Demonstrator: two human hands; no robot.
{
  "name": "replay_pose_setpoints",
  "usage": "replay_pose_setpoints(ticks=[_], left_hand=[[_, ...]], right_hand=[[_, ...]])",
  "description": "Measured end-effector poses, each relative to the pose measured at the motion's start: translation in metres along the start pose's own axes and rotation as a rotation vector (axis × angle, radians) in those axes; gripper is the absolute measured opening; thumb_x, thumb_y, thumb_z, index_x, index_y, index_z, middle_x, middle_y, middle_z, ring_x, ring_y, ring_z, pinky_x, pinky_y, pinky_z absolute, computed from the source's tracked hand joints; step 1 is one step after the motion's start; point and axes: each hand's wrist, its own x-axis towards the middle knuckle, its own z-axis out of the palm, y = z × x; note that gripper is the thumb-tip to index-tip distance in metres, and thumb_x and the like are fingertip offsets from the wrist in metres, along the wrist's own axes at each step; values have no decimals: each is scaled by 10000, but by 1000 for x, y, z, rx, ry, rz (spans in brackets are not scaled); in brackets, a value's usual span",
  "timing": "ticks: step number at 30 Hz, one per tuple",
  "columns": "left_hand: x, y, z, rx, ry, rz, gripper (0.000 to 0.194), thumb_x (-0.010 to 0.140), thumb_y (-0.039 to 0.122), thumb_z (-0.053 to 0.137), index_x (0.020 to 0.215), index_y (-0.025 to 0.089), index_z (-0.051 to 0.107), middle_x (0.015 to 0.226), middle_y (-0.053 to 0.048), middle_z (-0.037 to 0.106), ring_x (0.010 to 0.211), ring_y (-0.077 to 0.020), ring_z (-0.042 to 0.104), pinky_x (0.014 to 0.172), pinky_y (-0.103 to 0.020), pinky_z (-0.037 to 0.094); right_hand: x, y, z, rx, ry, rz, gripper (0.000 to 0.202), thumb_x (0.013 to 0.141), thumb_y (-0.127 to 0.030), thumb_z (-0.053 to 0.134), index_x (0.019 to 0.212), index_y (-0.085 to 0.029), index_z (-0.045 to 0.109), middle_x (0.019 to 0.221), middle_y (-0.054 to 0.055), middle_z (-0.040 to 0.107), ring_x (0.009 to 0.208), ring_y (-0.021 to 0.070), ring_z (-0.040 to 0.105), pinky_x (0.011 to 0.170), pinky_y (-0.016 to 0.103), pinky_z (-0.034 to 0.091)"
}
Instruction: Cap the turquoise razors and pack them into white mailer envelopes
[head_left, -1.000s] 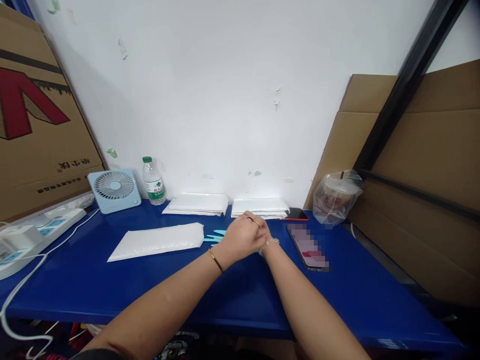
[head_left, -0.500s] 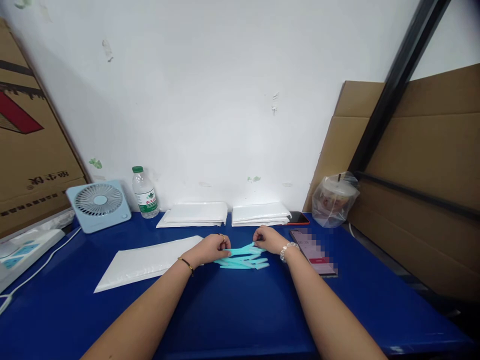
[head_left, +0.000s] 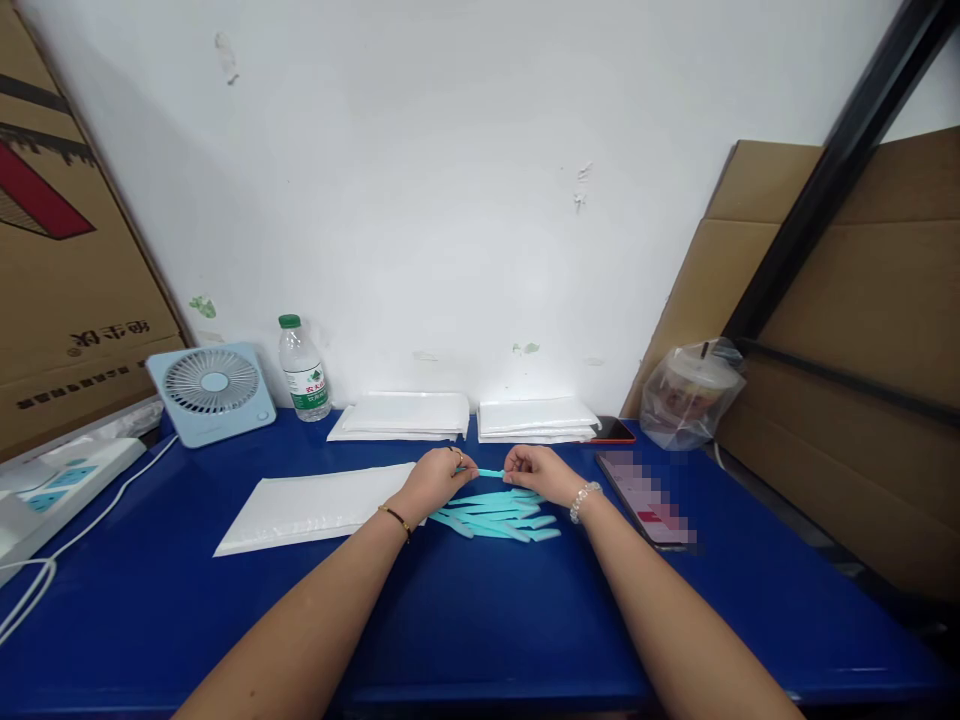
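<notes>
My left hand (head_left: 444, 480) pinches one end of a slim turquoise eyebrow razor (head_left: 491, 473). At its other end, the fingers of my right hand (head_left: 541, 474) are closed on it, so it lies level between both hands, just above the table. Below them a loose pile of similar turquoise razors (head_left: 495, 520) is spread on the blue table (head_left: 480, 620), with paler, wider tips mostly toward the right. A white padded envelope (head_left: 315, 508) lies flat to the left, partly covered by my left hand and wrist.
Two stacks of white envelopes (head_left: 409, 412) (head_left: 536, 415) lie along the wall, the right one beside a red-edged phone (head_left: 616, 430). A second phone (head_left: 649, 500) is right of my hand. Around the edges are a fan (head_left: 214, 392), bottle (head_left: 306, 375), power strip (head_left: 67, 490) and bagged drink (head_left: 694, 395).
Both hands have lifted slightly off the pile, with one razor now held between them. More of the pile shows beneath. The whole view has shifted a little.
</notes>
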Motion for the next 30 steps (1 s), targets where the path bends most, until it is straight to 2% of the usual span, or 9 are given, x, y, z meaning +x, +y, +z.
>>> replay_pose_setpoints(ticks=[9, 12, 14, 16, 21, 24, 26, 30], left_hand=[[4, -20, 3, -64, -1, -111, 248, 788, 374, 516, 837, 224, 707, 909, -19, 659, 814, -170, 592, 714, -233, 426], [4, -25, 4, -72, -26, -128, 273, 761, 369, 549, 962, 246, 688, 908, -19, 638, 808, -169, 582, 707, -235, 431], [4, -26, 5, -42, -19, -130, 320, 748, 351, 568, 1043, 264, 652, 890, -14, 624, 806, -168, 571, 691, -235, 427], [4, -24, 5, -19, -19, -129, 331, 743, 339, 576, 1061, 269, 634, 881, -10, 616, 813, -168, 562, 684, -236, 421], [0, -13, 0, 6, 16, -94, 281, 766, 370, 565, 1017, 264, 636, 940, -16, 614, 885, -181, 556, 719, -248, 415], [-3, -3, -1, 1, -27, 14, 246, 796, 420, 529, 944, 274, 661, 887, 2, 638, 863, -173, 564, 709, -240, 404], [-4, 2, -1, 11, -69, 71, 198, 787, 389, 550, 873, 264, 677, 835, 12, 655, 825, -164, 571, 695, -231, 394], [0, 1, -1, 36, -67, 61, 142, 778, 279, 553, 744, 224, 679, 813, 10, 674, 759, -145, 580, 671, -223, 380]], right_hand=[[-1, 28, -19, 100, -4, 76, 241, 680, -366, 661, 747, -141, 606, 613, -11, 553, 554, 94, 465, 527, 210, 375], [-4, 30, -24, 4, 25, 106, 239, 657, -360, 673, 746, -141, 640, 645, 1, 580, 549, 95, 458, 518, 215, 367], [-6, 27, -26, -70, 81, 75, 227, 662, -359, 669, 754, -152, 658, 698, 8, 592, 569, 98, 461, 526, 218, 368], [-8, 21, -26, -99, 62, 31, 211, 674, -357, 661, 756, -162, 664, 725, 8, 591, 597, 102, 476, 545, 218, 378], [-12, 10, -21, -166, -121, 16, 141, 649, -280, 676, 722, -162, 655, 753, 10, 567, 606, 102, 487, 544, 213, 386], [-11, 6, -17, -166, -117, 5, 125, 672, -273, 656, 720, -160, 635, 753, 9, 545, 600, 99, 485, 533, 209, 388], [-10, 5, -15, -151, -87, -23, 137, 690, -294, 647, 723, -162, 628, 756, 9, 538, 610, 102, 489, 538, 208, 394], [-8, 9, -16, -150, -41, -47, 140, 695, -300, 649, 713, -163, 626, 748, 13, 556, 614, 105, 492, 546, 211, 395]])
